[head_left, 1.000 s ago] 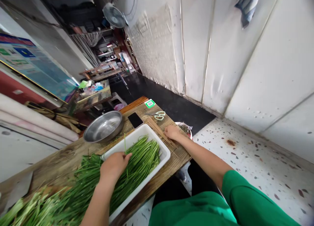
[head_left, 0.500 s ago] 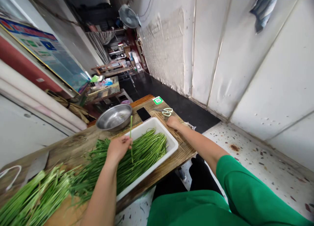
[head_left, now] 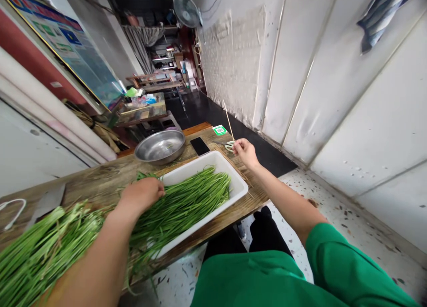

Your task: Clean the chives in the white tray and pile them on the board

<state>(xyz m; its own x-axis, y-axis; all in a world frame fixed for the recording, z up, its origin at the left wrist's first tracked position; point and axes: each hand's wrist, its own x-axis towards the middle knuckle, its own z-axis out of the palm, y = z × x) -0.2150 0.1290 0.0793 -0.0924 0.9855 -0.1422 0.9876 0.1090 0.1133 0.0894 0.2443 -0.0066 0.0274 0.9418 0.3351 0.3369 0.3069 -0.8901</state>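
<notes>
My right hand [head_left: 246, 152] is closed in a pinch on a thin, pale straw-like stick [head_left: 229, 122] that points up over the table's far edge. Scissors with pale green handles [head_left: 229, 145] lie just behind those fingers. My left hand [head_left: 142, 195] is over the left side of the white plastic tray [head_left: 240, 188], its fingers curled and partly hidden; whether they hold anything is unclear. Long green garlic chives [head_left: 195, 193] fill the tray and spill over its near left end. A second heap of chives [head_left: 43, 249] lies at the left, partly behind my left forearm.
A steel bowl [head_left: 160, 147] and a black phone [head_left: 199, 146] stand behind the tray on the wooden table [head_left: 110, 182]. More thin dry sticks lie along the tray's right side. A cleaver-like blade [head_left: 50, 202] and a white cable [head_left: 15, 205] are at the far left.
My right hand has risen from the table with the straw-like stick. My left hand has moved left and lower, and the upright green stem it held no longer shows.
</notes>
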